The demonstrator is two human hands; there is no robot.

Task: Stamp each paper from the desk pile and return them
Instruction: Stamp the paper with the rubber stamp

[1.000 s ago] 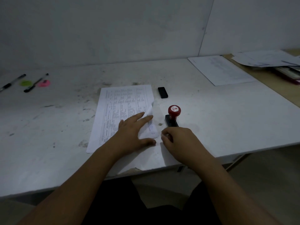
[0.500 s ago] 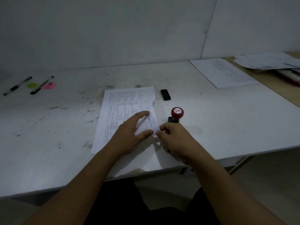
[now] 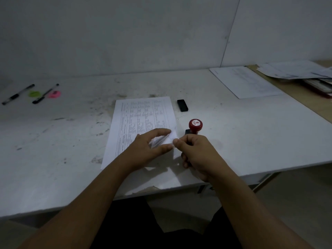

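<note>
Currently: a white paper sheet point(image 3: 142, 119), printed with a fine ruled table, lies near the middle of the scuffed, matte white tabletop point(image 3: 251, 132), with its long axis running away from the person. The near right corner is lifted and curled, and the print on the curl is blurred.

The left hand point(image 3: 147, 150) rests on the near half of the sheet. Its fingers are extended and spread, with forefinger and thumb on either side of the curl, and it grips nothing. The right hand point(image 3: 197, 155) sits just beside the sheet's right edge with its fingers curled, thumb and forefinger tip pinching the raised corner. Whether one sheet or several are pinched cannot be told.

A stamp with a glossy red round knob marked "TOP" on a black block base point(image 3: 195, 125) stands upright just behind the right hand, near the sheet's right edge. A small black rectangular block point(image 3: 182, 105) lies farther back, beside the sheet's far right corner and apart from it.

Far left: two slim pens with black ends point(image 3: 18, 94) point(image 3: 45, 93) lie roughly parallel, with a flat green disc point(image 3: 34, 93) between them and a pink disc point(image 3: 54, 94) to their right.

Far right: a single printed page point(image 3: 246, 81) lies flat at the back of the tabletop. Beyond it, a loose pile of papers point(image 3: 294, 70) sits on a bare wooden surface point(image 3: 294, 94).
</note>
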